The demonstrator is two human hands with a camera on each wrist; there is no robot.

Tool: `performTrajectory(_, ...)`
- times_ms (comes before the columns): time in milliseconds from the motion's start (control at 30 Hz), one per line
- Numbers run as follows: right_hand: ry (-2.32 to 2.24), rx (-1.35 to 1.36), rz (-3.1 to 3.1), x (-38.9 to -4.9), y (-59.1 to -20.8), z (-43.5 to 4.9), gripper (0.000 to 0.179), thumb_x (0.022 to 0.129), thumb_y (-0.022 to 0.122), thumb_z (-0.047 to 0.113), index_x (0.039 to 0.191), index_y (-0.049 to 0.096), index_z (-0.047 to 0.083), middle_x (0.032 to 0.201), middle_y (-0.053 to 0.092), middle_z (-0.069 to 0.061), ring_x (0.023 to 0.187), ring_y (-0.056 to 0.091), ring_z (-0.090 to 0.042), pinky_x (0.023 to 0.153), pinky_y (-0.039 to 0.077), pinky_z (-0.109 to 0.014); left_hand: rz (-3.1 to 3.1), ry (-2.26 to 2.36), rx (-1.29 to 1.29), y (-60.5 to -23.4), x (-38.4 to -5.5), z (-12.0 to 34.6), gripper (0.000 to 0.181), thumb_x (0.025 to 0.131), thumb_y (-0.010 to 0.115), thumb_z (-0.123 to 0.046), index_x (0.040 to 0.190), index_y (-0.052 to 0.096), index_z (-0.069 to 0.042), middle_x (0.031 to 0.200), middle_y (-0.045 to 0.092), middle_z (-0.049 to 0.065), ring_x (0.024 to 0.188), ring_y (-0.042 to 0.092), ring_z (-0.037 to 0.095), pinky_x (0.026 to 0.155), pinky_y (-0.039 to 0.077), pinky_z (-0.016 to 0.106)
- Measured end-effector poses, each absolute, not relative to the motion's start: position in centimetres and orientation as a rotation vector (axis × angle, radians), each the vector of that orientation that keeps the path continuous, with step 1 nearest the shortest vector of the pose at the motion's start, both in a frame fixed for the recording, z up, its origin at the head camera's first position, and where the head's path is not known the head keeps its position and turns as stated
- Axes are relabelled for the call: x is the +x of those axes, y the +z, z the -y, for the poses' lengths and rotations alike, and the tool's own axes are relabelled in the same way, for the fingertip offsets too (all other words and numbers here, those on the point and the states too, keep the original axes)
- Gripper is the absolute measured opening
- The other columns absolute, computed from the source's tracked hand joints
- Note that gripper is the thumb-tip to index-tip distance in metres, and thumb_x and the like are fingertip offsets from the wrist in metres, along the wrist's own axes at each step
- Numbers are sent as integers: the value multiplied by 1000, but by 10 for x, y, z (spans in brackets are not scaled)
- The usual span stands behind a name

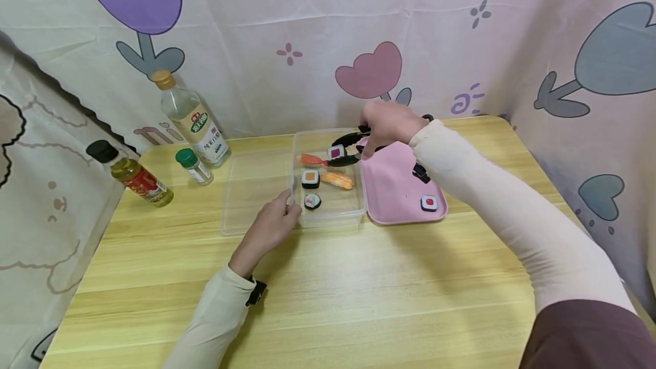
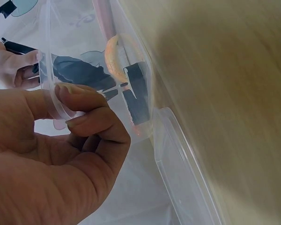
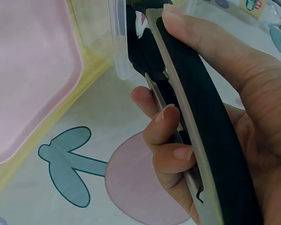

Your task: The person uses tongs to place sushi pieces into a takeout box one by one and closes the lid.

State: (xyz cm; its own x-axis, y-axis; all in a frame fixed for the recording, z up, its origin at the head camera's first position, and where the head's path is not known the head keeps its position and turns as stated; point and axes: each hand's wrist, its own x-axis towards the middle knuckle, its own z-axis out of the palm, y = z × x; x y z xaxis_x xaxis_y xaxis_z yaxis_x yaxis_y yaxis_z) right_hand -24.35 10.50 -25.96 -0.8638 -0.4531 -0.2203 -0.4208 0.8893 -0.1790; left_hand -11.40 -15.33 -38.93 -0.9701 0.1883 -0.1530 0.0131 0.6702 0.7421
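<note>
A clear plastic container (image 1: 333, 221) stands mid-table with several toy sushi pieces inside. My left hand (image 1: 274, 221) pinches its left rim between thumb and fingers, as the left wrist view shows (image 2: 70, 140). My right hand (image 1: 389, 124) grips black-handled tongs (image 3: 201, 108), whose dark tips reach into the container around a purple-centred sushi roll (image 1: 336, 152). Whether the tips squeeze it, I cannot tell. Close by lie a red-topped piece (image 1: 314, 159), an orange-centred roll (image 1: 310, 178), a shrimp sushi (image 1: 337, 180) and a small round roll (image 1: 312, 201).
Right of the container, a pink tray (image 1: 389, 187) bears a red-centred roll (image 1: 429, 203). A clear lid (image 1: 256, 187) lies to the left. Beyond it stand a tall clear bottle (image 1: 197, 124), a green-capped jar (image 1: 195, 167) and an oil bottle (image 1: 135, 178). A patterned cloth hangs behind.
</note>
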Motion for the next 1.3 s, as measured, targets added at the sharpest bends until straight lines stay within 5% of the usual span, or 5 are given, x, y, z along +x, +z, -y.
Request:
performTrajectory(500, -62, -636, -2819, -243, -262, -91, 47, 70, 93, 30, 103, 67, 9, 97, 63, -2, 87, 57, -26, 69, 49, -43, -2657, 1195, 161, -389, -114, 153, 54, 102, 40, -18, 152, 36, 4, 60, 37, -3, 48, 29, 11, 44, 26, 25)
performTrajectory(933, -102, -621, -2788, -242, -258, -93, 58, 71, 93, 31, 115, 64, 5, 107, 62, -5, 92, 60, -27, 75, 51, -44, -2647, 1201, 166, -388, -113, 153, 56, 103, 40, -17, 154, 32, 5, 59, 37, -3, 47, 28, 11, 44, 26, 25)
performTrajectory(1100, -156, -621, -2802, -242, -256, -102, 45, 71, 92, 33, 87, 57, 9, 85, 49, -1, 73, 46, -21, 64, 40, -36, -2651, 1197, 163, -388, -113, 152, 56, 103, 40, -17, 154, 33, 5, 59, 38, -3, 47, 28, 11, 45, 26, 25)
performTrajectory(1233, -198, -660, -2820, -242, -253, -112, 57, 71, 92, 35, 70, 39, 15, 71, 27, 1, 67, 31, -18, 60, 28, -33, -2653, 1196, 162, -388, -113, 152, 54, 102, 39, -17, 152, 36, 3, 60, 38, -2, 48, 29, 11, 45, 26, 25)
performTrajectory(1300, -241, -673, -2819, -240, -250, -119, 47, 71, 92, 34, 73, 50, 13, 71, 31, 1, 68, 34, -18, 61, 29, -34, -2654, 1195, 162, -388, -113, 152, 53, 102, 39, -17, 152, 37, 3, 60, 38, -2, 48, 29, 12, 45, 26, 25)
